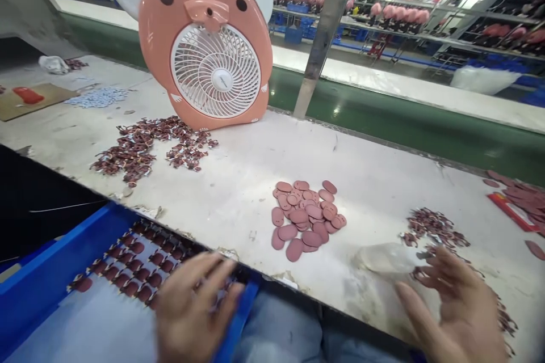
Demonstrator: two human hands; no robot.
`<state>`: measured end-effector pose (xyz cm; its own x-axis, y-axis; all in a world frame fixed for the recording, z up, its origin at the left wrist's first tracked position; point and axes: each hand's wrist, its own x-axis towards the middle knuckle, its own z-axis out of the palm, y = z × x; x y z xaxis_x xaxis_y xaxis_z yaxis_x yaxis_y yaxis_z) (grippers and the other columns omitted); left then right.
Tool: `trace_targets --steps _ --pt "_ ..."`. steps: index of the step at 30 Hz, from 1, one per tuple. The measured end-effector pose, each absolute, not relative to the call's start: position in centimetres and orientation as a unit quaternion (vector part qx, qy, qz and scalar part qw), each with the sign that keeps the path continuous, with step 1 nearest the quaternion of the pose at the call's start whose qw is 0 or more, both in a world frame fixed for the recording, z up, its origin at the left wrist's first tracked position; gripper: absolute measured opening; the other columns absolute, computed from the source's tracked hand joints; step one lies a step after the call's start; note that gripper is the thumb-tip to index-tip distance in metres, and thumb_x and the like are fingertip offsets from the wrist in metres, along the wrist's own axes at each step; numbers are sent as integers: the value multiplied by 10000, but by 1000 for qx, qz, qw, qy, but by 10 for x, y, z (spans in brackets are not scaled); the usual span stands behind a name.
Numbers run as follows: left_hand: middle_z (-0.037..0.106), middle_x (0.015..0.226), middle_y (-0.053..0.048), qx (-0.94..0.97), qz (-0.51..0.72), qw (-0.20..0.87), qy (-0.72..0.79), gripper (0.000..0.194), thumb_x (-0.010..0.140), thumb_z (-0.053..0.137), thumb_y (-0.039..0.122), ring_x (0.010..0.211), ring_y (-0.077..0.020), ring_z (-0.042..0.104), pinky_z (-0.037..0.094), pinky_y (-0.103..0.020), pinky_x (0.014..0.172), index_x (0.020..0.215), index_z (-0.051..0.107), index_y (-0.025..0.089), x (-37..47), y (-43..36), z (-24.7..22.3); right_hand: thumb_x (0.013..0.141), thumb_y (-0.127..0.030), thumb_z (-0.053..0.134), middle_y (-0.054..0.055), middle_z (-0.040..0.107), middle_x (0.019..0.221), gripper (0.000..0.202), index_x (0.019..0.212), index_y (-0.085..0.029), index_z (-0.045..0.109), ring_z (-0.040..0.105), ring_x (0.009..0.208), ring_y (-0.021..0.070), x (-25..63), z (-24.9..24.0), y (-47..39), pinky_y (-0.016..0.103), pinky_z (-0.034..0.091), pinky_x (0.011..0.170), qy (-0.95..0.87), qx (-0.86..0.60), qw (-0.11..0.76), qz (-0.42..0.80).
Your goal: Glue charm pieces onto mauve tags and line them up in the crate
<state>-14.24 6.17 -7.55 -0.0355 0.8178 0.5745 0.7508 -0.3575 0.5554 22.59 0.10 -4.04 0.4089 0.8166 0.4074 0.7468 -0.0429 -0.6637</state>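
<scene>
My left hand point(193, 309) hovers over the right side of a blue bin point(55, 255), fingers loosely bent and apart, somewhat blurred; I see nothing in it. Inside the bin, rows of small dark red pieces with brown tops point(134, 264) lie on a pale sheet. To the right, my right hand point(457, 300) is open, thumb and fingers apart, beside a blurred translucent bottle-like object point(385, 258) lying on the table. Small brown looped pieces point(434, 227) are scattered beyond and partly under this hand. Mid-table sits a pile of flat reddish ovals point(304, 215).
A pink animal-shaped fan point(157, 51) stands at the table's back, with a heap of brown looped pieces point(131, 150) before it. Pale blue bits point(97, 96) lie further left. A metal post point(321, 39) rises behind; more flat pieces point(523, 198) are at the right edge.
</scene>
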Motion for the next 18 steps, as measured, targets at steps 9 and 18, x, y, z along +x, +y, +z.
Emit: trace_targets --steps 9,18 --pt "798 1029 39 878 330 -62 340 416 811 718 152 900 -188 691 284 -357 988 1194 663 307 -71 69 -47 854 -444 649 113 596 1172 360 1119 -203 614 461 1147 336 202 -15 23 508 308 998 -550 -698 427 166" --pt "711 669 -34 573 478 471 471 115 803 694 358 635 -238 632 503 -354 580 868 780 396 -17 20 -3 723 -549 742 -32 521 695 453 935 -213 526 441 581 104 151 10 3 230 356 524 -388 -531 479 582"
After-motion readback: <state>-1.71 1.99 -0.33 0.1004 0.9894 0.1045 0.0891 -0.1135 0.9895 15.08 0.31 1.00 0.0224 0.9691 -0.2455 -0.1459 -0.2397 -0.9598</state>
